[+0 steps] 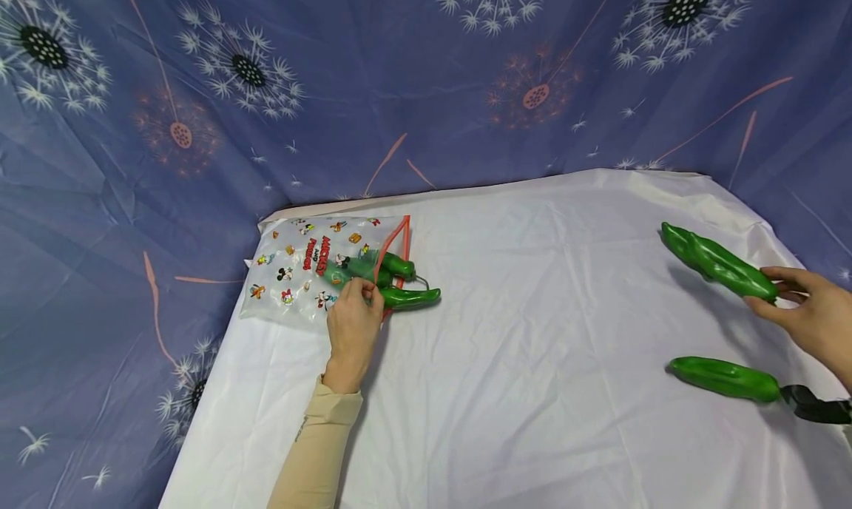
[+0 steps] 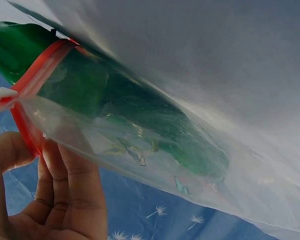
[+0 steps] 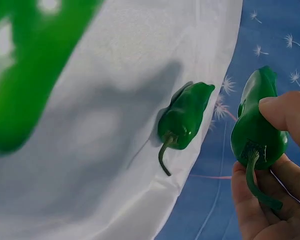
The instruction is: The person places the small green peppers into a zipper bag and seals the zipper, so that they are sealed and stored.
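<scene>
A clear zip bag (image 1: 282, 302) with cartoon prints and a red-edged mouth lies on its side at the left. My left hand (image 1: 356, 317) pinches the bag's red rim (image 2: 27, 127) between thumb and fingers. Inside the bag are green peppers (image 1: 399, 265), some with their ends out of the mouth; one pepper (image 1: 416, 298) sticks out furthest. At the far right my right hand (image 1: 808, 309) grips a green pepper (image 3: 257, 125) by thumb and fingers, its stem towards the palm. Another pepper (image 3: 182, 120) lies on the cloth beside it in the right wrist view.
A further green pepper (image 1: 725, 378) is on the near right, by the black wrist strap (image 1: 812, 405); a blurred pepper (image 3: 25, 65) fills the right wrist view's corner. White cloth (image 1: 519, 331) covers the table, and a blue dandelion-print curtain (image 1: 399, 87) hangs behind.
</scene>
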Demonstrator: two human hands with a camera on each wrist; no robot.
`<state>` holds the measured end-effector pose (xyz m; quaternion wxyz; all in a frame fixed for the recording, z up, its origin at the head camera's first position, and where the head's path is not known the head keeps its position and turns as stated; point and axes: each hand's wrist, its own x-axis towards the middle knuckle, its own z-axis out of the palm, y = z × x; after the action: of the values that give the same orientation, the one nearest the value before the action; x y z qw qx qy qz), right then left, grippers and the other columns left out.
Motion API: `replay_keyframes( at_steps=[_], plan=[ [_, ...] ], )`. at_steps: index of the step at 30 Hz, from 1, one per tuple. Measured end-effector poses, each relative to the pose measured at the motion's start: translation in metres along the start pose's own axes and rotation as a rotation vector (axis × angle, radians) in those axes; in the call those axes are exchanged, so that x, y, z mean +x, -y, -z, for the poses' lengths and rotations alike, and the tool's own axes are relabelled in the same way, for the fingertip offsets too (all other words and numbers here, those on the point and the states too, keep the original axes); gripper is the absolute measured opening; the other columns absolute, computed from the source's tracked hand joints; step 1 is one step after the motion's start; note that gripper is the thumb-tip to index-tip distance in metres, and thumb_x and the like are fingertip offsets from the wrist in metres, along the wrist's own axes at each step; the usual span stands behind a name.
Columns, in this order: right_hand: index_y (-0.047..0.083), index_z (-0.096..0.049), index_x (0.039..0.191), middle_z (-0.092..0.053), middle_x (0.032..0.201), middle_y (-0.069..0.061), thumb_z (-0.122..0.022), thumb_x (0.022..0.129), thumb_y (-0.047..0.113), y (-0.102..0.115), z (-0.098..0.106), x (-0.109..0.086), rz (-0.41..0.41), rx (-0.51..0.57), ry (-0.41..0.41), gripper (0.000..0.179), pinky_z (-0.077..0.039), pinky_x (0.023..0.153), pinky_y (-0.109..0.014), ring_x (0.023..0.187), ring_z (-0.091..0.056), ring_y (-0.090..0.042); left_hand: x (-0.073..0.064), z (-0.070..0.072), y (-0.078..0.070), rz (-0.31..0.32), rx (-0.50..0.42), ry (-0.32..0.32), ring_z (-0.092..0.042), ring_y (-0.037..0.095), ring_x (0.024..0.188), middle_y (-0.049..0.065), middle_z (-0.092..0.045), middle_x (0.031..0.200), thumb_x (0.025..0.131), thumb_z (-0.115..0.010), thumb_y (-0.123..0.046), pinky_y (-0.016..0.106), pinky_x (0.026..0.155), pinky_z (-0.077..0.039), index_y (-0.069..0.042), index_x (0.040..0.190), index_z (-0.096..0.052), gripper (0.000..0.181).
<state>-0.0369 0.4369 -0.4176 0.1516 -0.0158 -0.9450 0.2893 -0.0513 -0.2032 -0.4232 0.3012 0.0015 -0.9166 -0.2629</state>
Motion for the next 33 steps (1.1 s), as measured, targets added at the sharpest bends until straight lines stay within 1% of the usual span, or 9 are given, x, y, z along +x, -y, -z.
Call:
replay_keyframes(
  at_steps=[6,8,12,15,18,22,27,30,33],
  plan=[
    [-0.016,-0.055,0.13,-0.057,0.119,-0.044,-0.08,0.088,0.009,0.04,0.009,0.011,-0.034,-0.115,0.106,0.055,-0.033,0.059,-0.011,0.081,-0.051,0.023,-0.001,0.0,0.0,-0.005,0.003,0.0,-0.06,0.029,0.054,0.012,-0.066,0.077,0.087,-0.071,0.001,0.045,0.048,-0.049,0.0,0.086,-0.067,0.004],
    [-0.015,-0.056,0.129,-0.058,0.119,-0.043,-0.08,0.088,0.011,0.05,0.01,0.014,-0.034,-0.133,0.122,0.054,-0.032,0.064,-0.017,0.08,-0.021,0.037,-0.001,-0.001,0.0,-0.007,0.005,-0.002,-0.061,0.029,0.054,0.012,-0.066,0.077,0.087,-0.071,0.001,0.044,0.048,-0.049,0.0,0.086,-0.067,0.004],
    [-0.011,-0.057,0.131,-0.057,0.125,-0.041,-0.078,0.092,0.018,0.066,0.012,0.019,-0.036,-0.142,0.16,0.053,-0.032,0.073,-0.028,0.081,-0.019,0.036,-0.001,-0.001,0.002,-0.022,0.008,-0.003,-0.061,0.029,0.055,0.012,-0.066,0.077,0.086,-0.07,0.001,0.044,0.048,-0.05,0.001,0.086,-0.067,0.003],
    [-0.01,-0.056,0.133,-0.055,0.13,-0.04,-0.076,0.094,0.022,0.074,0.01,0.023,-0.033,-0.135,0.174,0.054,-0.039,0.08,-0.044,0.089,-0.051,0.016,-0.001,-0.002,0.003,-0.032,0.011,-0.007,-0.062,0.029,0.055,0.012,-0.066,0.076,0.086,-0.07,0.001,0.044,0.048,-0.05,0.002,0.086,-0.067,0.003],
    [-0.009,-0.053,0.137,-0.052,0.133,-0.041,-0.074,0.097,0.024,0.081,0.006,0.029,-0.047,-0.13,0.196,0.056,-0.041,0.085,-0.06,0.107,-0.065,-0.037,-0.001,-0.002,0.003,-0.032,0.011,-0.011,-0.062,0.03,0.055,0.012,-0.066,0.076,0.086,-0.071,0.001,0.044,0.048,-0.05,0.001,0.085,-0.067,0.004],
    [-0.008,-0.052,0.139,-0.054,0.128,-0.04,-0.073,0.097,0.024,0.094,0.001,0.038,-0.049,-0.117,0.211,0.057,-0.047,0.075,-0.041,0.115,-0.054,-0.061,0.0,-0.002,0.002,-0.029,0.007,-0.014,-0.063,0.03,0.056,0.011,-0.067,0.076,0.087,-0.072,0.0,0.045,0.049,-0.051,0.001,0.086,-0.068,0.004],
    [-0.003,-0.057,0.137,-0.061,0.121,-0.039,-0.077,0.094,0.026,0.11,-0.004,0.05,-0.007,-0.094,0.203,0.056,-0.033,0.064,-0.015,0.111,-0.059,-0.056,0.001,-0.002,0.002,-0.025,0.005,-0.016,-0.064,0.03,0.058,0.011,-0.067,0.077,0.087,-0.072,0.0,0.046,0.05,-0.051,0.0,0.086,-0.068,0.004],
    [-0.001,-0.06,0.135,-0.065,0.117,-0.037,-0.079,0.091,0.026,0.119,-0.006,0.057,0.021,-0.066,0.198,0.055,-0.033,0.061,-0.009,0.094,-0.07,-0.011,0.001,-0.002,0.002,-0.019,0.005,-0.013,-0.063,0.03,0.057,0.011,-0.067,0.077,0.087,-0.072,0.0,0.045,0.05,-0.051,0.0,0.086,-0.068,0.004],
    [-0.001,-0.061,0.136,-0.066,0.116,-0.035,-0.08,0.09,0.024,0.127,-0.008,0.061,0.045,-0.03,0.198,0.055,-0.034,0.061,-0.006,0.083,-0.045,0.027,0.001,-0.002,0.003,-0.014,0.006,-0.007,-0.063,0.03,0.057,0.011,-0.067,0.078,0.087,-0.071,0.0,0.045,0.049,-0.051,0.0,0.086,-0.068,0.004]
  ],
)
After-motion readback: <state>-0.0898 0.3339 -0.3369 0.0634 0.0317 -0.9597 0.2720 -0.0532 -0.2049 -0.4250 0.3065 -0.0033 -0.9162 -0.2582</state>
